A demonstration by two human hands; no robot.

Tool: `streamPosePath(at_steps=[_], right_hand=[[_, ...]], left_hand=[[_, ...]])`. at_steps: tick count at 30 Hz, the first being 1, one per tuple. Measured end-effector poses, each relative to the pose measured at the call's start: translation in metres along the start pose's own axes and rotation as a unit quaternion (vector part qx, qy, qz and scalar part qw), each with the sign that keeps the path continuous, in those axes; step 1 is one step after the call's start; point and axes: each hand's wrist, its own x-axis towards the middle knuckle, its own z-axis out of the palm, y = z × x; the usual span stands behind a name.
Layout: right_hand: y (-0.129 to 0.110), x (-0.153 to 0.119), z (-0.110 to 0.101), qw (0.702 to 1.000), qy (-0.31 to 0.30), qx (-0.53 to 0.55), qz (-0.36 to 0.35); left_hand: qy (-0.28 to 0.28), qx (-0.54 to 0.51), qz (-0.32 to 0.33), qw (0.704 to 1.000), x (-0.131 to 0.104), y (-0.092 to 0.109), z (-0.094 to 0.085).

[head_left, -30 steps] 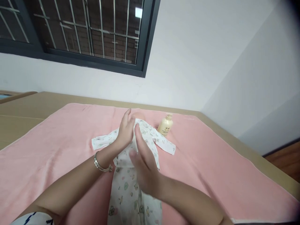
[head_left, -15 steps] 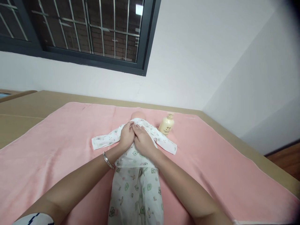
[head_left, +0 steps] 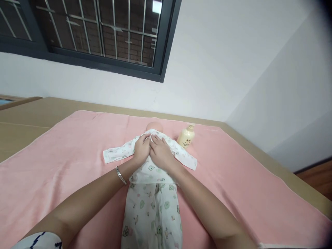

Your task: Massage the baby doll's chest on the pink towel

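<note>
On the pink blanket (head_left: 85,138) lies a small baby figure, probably a doll, its smooth rounded head (head_left: 155,126) pointing away from me. It has on a white long-sleeved baby shirt (head_left: 151,173) printed with small animals, sleeves spread to both sides, and matching pants (head_left: 153,214). My left hand (head_left: 142,148) is at the upper front of the shirt, fingers curled together on the fabric near the neck. Right beside it, my right hand (head_left: 161,152) rests on the chest with fingers stretched out and slightly apart. My hands cover the middle of the shirt front.
A cream-coloured pump bottle (head_left: 185,137) stands on the blanket, right of the head. Beyond the blanket runs a tan surface (head_left: 64,107) up to a white wall (head_left: 202,76). A dark-framed window (head_left: 103,34) with metal bars is above. Brown wood (head_left: 317,176) shows at far right.
The fingers of my right hand have spread a little more over the shirt. My left hand stays nearly in place. The whole view has shifted slightly.
</note>
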Motion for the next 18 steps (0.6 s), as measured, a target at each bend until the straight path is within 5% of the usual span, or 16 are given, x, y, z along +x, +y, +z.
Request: streamPosePath(at_steps=[6, 11, 14, 18], right_hand=[[0.018, 0.011, -0.002, 0.984, 0.024, -0.003, 0.175], [-0.004, -0.003, 0.003, 0.994, 0.005, -0.049, 0.095], [0.010, 0.000, 0.002, 0.998, -0.021, 0.007, 0.062], [0.040, 0.013, 0.000, 0.990, -0.004, 0.056, 0.127]], left_hand=[[0.014, 0.067, 0.060, 0.996, -0.004, 0.001, 0.002], [0.028, 0.068, 0.057, 0.996, -0.005, -0.001, 0.002], [0.017, 0.085, 0.066, 0.994, -0.003, -0.002, 0.001], [-0.004, 0.132, 0.096, 0.987, -0.003, -0.005, 0.001]])
